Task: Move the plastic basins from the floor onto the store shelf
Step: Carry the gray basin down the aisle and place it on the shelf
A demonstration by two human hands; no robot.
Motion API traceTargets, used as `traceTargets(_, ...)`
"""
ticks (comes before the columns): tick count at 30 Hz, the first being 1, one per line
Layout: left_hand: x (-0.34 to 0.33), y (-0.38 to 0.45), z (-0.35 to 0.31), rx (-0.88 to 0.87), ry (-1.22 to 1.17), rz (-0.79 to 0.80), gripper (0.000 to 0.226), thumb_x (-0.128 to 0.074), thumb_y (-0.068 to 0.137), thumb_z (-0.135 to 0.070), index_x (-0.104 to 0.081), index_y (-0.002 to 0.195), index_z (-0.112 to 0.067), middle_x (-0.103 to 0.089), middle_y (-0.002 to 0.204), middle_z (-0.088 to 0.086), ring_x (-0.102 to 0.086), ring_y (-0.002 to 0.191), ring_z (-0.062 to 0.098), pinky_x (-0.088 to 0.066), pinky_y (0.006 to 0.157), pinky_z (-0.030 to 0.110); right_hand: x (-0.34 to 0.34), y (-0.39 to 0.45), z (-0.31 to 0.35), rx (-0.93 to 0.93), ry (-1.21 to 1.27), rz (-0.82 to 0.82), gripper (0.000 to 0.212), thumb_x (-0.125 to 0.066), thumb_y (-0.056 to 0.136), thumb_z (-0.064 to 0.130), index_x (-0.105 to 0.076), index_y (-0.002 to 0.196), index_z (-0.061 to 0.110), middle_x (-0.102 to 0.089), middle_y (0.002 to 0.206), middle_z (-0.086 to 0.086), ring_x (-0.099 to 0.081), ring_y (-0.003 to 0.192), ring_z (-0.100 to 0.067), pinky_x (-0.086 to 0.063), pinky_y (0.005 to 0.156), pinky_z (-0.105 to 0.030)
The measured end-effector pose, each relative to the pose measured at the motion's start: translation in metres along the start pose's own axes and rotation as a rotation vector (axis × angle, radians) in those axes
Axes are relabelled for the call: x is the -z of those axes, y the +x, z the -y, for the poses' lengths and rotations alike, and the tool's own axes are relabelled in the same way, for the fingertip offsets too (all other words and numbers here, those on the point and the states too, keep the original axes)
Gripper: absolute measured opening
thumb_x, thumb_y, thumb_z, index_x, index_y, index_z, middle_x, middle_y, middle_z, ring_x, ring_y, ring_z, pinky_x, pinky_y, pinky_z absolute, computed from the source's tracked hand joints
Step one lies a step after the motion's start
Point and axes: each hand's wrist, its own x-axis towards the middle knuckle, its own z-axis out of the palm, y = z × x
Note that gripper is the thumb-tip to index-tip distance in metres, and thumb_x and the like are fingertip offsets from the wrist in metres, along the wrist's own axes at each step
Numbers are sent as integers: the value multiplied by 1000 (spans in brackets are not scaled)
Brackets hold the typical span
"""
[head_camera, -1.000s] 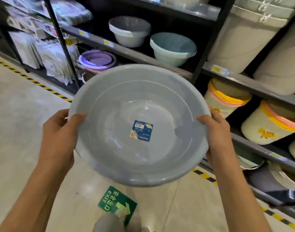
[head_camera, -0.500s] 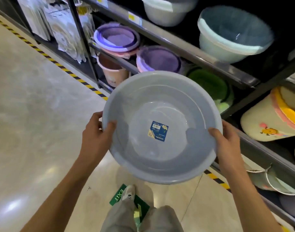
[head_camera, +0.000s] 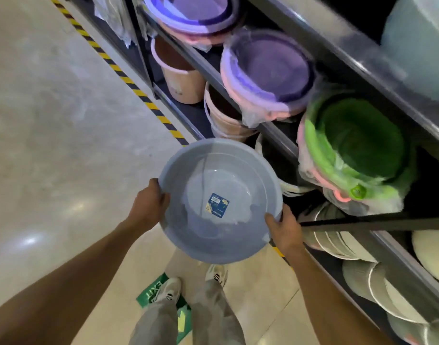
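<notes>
A round grey plastic basin [head_camera: 221, 170] with a blue label stuck to its bottom is held low in front of me, mouth up, above my feet. My left hand [head_camera: 150, 206] grips its left rim with the thumb over the edge. On the lower right rim sits my right hand [head_camera: 284, 230], fingers closed around it. The dark store shelf [head_camera: 310, 58] runs diagonally along the right, its lower levels just beyond the basin.
On the shelf stand purple basins [head_camera: 268, 68], a green basin stack [head_camera: 357, 145] in plastic wrap, pink buckets [head_camera: 178, 78] and white stacked basins [head_camera: 338, 242] lower down. Yellow-black tape [head_camera: 129, 82] lines the floor at the shelf's foot. A green EXIT sticker [head_camera: 151, 292] lies under my shoes.
The view has tilted down and closer to the shelf. The basin has gone lower, toward the bottom shelves, still held by both hands.
</notes>
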Motion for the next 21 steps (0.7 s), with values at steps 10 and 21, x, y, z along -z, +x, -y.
traceTargets(10, -144, 118, 95, 136, 35, 115, 30, -64, 93, -15, -40, 110, -6, -65, 97, 19, -57, 77, 34, -50, 67, 43, -96, 143, -99, -39, -35, -6, 21, -68, 89, 15, -59, 97, 32, -64, 82, 14, -62, 78, -5, -40, 54, -16)
traceTargets(21, -260, 212, 176, 185, -45, 170, 41, -71, 83, -6, -37, 107, -9, -58, 95, 12, -54, 82, 32, -38, 66, 36, -182, 264, -213, -25, -120, -58, 20, -73, 84, 20, -67, 101, 31, -73, 78, 12, -66, 77, -4, -45, 58, -23)
